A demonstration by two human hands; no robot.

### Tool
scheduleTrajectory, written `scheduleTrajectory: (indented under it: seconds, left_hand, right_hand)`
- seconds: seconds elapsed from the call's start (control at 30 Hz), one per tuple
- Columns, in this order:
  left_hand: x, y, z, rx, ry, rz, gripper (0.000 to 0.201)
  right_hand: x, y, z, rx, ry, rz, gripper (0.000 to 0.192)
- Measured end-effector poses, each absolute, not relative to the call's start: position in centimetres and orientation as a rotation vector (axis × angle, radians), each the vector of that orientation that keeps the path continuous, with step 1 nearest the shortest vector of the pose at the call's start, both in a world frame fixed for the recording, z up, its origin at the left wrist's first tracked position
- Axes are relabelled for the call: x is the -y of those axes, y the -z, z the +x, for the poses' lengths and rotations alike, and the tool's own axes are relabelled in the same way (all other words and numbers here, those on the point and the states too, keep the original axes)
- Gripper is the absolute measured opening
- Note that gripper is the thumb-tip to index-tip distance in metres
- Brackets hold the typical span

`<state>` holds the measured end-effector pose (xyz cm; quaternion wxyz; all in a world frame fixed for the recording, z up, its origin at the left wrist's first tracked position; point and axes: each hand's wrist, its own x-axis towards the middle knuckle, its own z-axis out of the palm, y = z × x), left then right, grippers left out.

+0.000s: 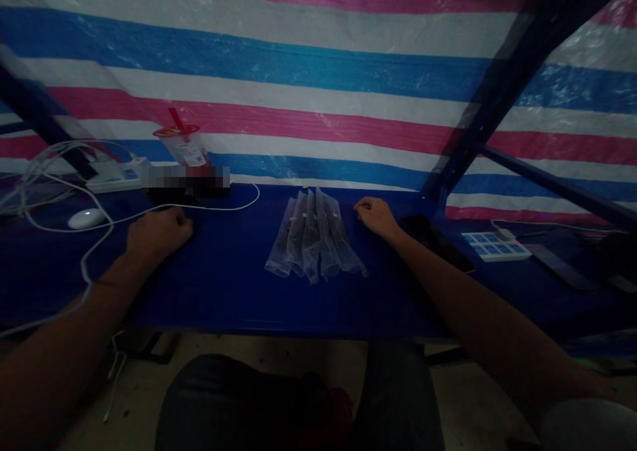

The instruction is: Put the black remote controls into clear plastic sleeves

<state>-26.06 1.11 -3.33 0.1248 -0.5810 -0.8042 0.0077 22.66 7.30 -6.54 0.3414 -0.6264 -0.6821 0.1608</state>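
Observation:
My left hand [158, 233] rests as a closed fist on the blue table [223, 285], left of centre, holding nothing visible. My right hand [375, 216] also lies curled on the table, just right of a fan of several clear plastic bags [313, 239] with dark contents. The bags lie flat between my two hands, nearer the right one, which does not touch them.
A white mouse [85, 218], a white power strip [115, 176] and loose white cables [60, 172] sit at the left. A plastic drink cup [184, 144] with a red straw stands behind. A dark phone [435, 239] and a second power strip [495, 246] lie at the right, beside blue frame posts [478, 126].

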Motion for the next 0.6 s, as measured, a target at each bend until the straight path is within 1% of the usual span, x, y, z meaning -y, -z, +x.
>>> scheduleTrajectory:
  seconds: [0.17, 0.4, 0.5, 0.6]
  left_hand:
    - [-0.8, 2.7, -21.2, 2.115, -0.025, -1.896, 0.038]
    - [-3.7, 0.3, -12.2, 1.797, 0.407, -2.281, 0.031]
    - [-5.9, 0.3, -9.2, 1.812, 0.537, -2.372, 0.03]
    - [-7.9, 1.7, -7.9, 1.888, 0.61, -2.43, 0.029]
  right_hand:
    - [-7.3, 6.5, 22.5, 1.783, -0.418, -1.63, 0.019]
    - [-7.1, 6.3, 22.5, 1.78, -0.423, -1.627, 0.018]
    - [-7.0, 6.2, 22.5, 1.786, -0.424, -1.63, 0.019]
    - [-7.0, 6.1, 22.5, 1.792, -0.423, -1.639, 0.02]
